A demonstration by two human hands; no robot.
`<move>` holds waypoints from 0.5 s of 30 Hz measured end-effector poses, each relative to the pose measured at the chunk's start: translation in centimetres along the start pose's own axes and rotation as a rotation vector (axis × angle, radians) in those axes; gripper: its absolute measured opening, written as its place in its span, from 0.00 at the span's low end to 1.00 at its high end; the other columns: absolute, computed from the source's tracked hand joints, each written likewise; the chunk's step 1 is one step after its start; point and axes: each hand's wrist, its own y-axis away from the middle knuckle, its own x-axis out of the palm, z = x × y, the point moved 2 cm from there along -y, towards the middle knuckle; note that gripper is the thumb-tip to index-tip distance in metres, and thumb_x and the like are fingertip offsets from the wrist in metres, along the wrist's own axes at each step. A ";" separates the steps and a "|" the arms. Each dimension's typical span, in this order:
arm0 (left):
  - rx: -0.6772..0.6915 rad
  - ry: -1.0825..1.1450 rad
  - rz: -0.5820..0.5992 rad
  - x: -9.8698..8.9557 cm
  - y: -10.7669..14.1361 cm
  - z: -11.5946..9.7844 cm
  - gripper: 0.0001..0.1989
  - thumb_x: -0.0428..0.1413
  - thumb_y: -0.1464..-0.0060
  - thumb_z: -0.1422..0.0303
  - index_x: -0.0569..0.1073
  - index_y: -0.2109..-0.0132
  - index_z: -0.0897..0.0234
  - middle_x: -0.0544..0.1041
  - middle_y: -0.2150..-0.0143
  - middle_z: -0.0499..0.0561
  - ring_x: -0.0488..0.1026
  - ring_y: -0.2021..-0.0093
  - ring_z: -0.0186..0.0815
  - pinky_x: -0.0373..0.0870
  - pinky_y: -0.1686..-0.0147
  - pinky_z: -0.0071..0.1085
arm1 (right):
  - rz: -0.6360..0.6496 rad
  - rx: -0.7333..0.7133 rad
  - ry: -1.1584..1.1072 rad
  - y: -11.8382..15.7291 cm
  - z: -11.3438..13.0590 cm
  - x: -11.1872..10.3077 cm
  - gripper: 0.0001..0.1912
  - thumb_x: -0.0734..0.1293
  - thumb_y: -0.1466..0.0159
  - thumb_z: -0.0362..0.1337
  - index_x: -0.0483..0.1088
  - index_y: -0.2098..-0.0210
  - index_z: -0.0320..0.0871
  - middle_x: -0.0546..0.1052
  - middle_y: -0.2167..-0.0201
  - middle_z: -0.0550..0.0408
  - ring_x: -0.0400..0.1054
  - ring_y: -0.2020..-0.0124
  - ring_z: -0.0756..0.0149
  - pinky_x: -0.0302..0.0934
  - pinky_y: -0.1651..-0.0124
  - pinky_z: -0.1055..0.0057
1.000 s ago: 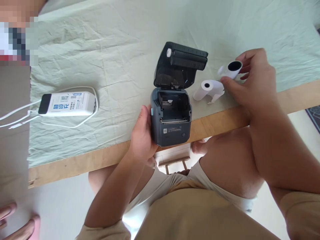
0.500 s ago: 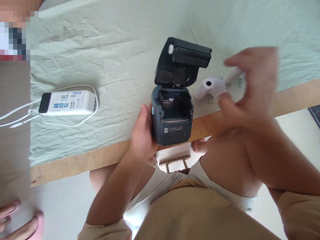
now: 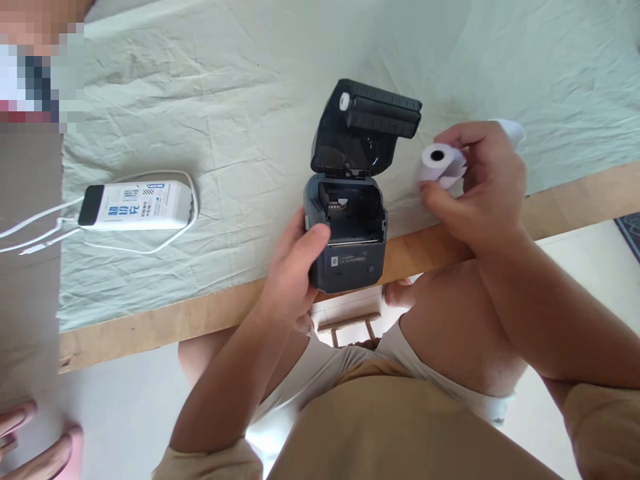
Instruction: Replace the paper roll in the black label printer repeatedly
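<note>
A dark label printer (image 3: 347, 263) with its lid (image 3: 367, 123) swung up sits at the table's front edge. Inside, the paper bay looks bare, with a small printed sticker on its wall. My left hand (image 3: 295, 267) grips the printer's left side, thumb over the front rim. To the right of the printer, my right hand (image 3: 480, 180) holds a white paper roll (image 3: 434, 160) between thumb and fingers, its dark core facing up and a loose end curling beside it. More white paper (image 3: 511, 132) shows behind that hand, partly hidden.
A white power strip (image 3: 140, 205) with white cables lies on the pale green cloth (image 3: 240, 120) at left. The wooden table edge (image 3: 150, 320) runs in front of me. Another person's foot (image 3: 45, 457) is on the floor at lower left.
My right hand has come down and closed on the paper roll, which has shifted right. My left thumb has moved from the printer's side onto its front rim.
</note>
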 end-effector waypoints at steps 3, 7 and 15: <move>0.039 -0.029 -0.017 0.1 -0.1 0.0 0.27 0.77 0.45 0.47 0.81 0.48 0.59 0.91 0.49 0.57 0.89 0.43 0.60 0.90 0.56 0.44 | -0.157 -0.150 -0.091 0.7 1.9 -0.5 0.18 0.68 0.29 0.41 0.74 0.40 0.58 0.84 0.47 0.48 0.81 0.52 0.47 0.74 0.51 0.48; 0.074 -0.032 -0.002 0.1 -0.3 0.2 0.28 0.75 0.43 0.45 0.81 0.48 0.60 0.90 0.49 0.58 0.89 0.44 0.60 0.90 0.54 0.46 | 0.047 -0.271 -0.227 1.1 5.0 0.7 0.22 0.70 0.32 0.36 0.73 0.40 0.61 0.87 0.45 0.54 0.85 0.49 0.50 0.78 0.50 0.51; 0.111 -0.035 -0.011 0.1 -0.1 0.1 0.18 0.73 0.38 0.52 0.81 0.52 0.58 0.88 0.58 0.52 0.89 0.48 0.51 0.87 0.62 0.35 | 0.135 -0.334 -0.060 -0.2 6.7 3.1 0.09 0.69 0.31 0.29 0.74 0.58 0.51 0.91 0.51 0.58 0.88 0.51 0.55 0.75 0.47 0.55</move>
